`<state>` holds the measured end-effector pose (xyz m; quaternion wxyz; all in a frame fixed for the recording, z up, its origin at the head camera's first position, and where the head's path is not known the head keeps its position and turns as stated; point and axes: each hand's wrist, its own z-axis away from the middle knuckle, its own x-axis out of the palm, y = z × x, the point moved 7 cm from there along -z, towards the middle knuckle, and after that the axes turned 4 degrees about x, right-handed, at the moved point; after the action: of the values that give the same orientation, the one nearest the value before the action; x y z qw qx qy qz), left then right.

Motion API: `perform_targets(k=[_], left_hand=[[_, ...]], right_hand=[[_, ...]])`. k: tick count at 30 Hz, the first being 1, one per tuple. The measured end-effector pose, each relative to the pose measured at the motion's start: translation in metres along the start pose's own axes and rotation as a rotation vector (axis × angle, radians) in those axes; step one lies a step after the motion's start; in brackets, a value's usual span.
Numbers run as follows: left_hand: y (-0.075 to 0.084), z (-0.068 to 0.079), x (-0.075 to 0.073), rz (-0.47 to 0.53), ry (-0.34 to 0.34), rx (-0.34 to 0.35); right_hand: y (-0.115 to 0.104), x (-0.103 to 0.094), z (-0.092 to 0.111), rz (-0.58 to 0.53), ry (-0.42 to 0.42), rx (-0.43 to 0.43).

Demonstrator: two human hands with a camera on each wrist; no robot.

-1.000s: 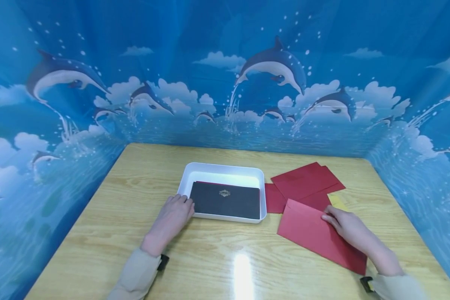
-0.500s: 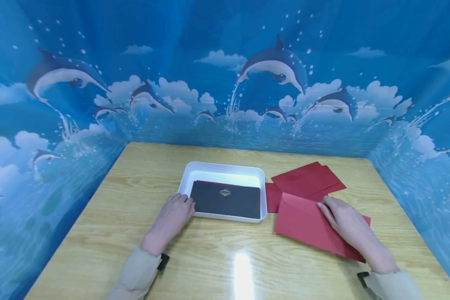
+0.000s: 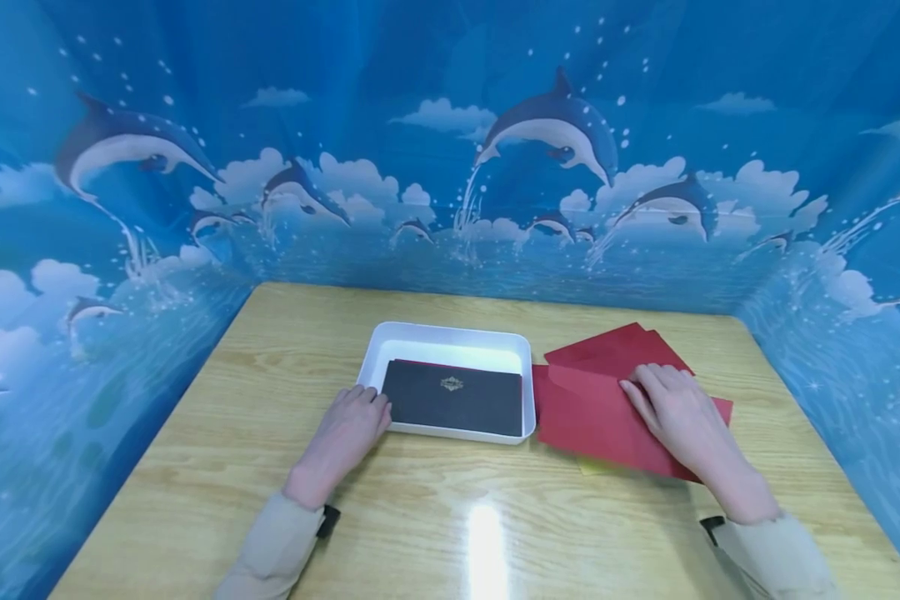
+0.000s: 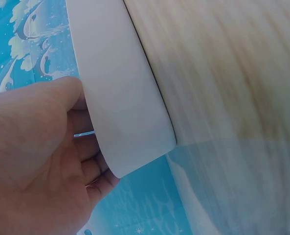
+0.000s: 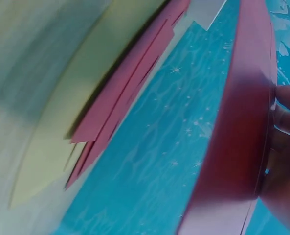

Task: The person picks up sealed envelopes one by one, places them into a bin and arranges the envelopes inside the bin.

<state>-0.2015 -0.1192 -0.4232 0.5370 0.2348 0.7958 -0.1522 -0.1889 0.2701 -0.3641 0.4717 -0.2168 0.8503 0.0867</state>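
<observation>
A white tray [image 3: 450,337] stands mid-table with a black envelope [image 3: 450,408] in it, marked with a gold emblem; a thin dark red edge peeps out behind it. My left hand [image 3: 348,429] grips the tray's near left corner, its fingers over the rim in the left wrist view [image 4: 47,147]. Between thumb and fingers my right hand [image 3: 682,425] pinches a red envelope [image 3: 592,417], raised off the table right of the tray. Other red envelopes [image 5: 130,93] lie beneath it, partly covered, along with a yellow envelope [image 5: 42,181].
Beyond the held one, more red envelopes [image 3: 607,346] overlap at the back right. The wooden table [image 3: 390,525] is bordered by a blue curtain [image 3: 390,75] printed with dolphins at the back and sides.
My right hand has carried the red envelope up and slightly left, over the other envelopes. A yellow corner now shows below its near edge. My left hand stays on the tray.
</observation>
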Motion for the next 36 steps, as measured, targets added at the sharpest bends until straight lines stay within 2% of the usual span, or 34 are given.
perform_targets(k=[5, 12, 21, 27, 36], left_hand=[[0.0, 0.0, -0.001, -0.005, 0.004, 0.006], [0.0, -0.001, -0.001, -0.007, -0.006, 0.0], [-0.001, 0.001, 0.0, 0.0, -0.009, -0.011], [-0.001, 0.001, 0.0, 0.0, 0.0, -0.006], [-0.001, 0.001, 0.001, -0.007, 0.01, 0.018]], right_hand=[[-0.004, -0.002, -0.012, 0.023, 0.012, -0.005], [-0.014, -0.007, -0.032, -0.002, 0.065, -0.017], [-0.034, 0.001, -0.061, -0.018, 0.077, 0.015], [-0.058, 0.008, -0.083, -0.086, 0.083, 0.011], [-0.101, 0.027, -0.107, -0.192, 0.038, -0.061]])
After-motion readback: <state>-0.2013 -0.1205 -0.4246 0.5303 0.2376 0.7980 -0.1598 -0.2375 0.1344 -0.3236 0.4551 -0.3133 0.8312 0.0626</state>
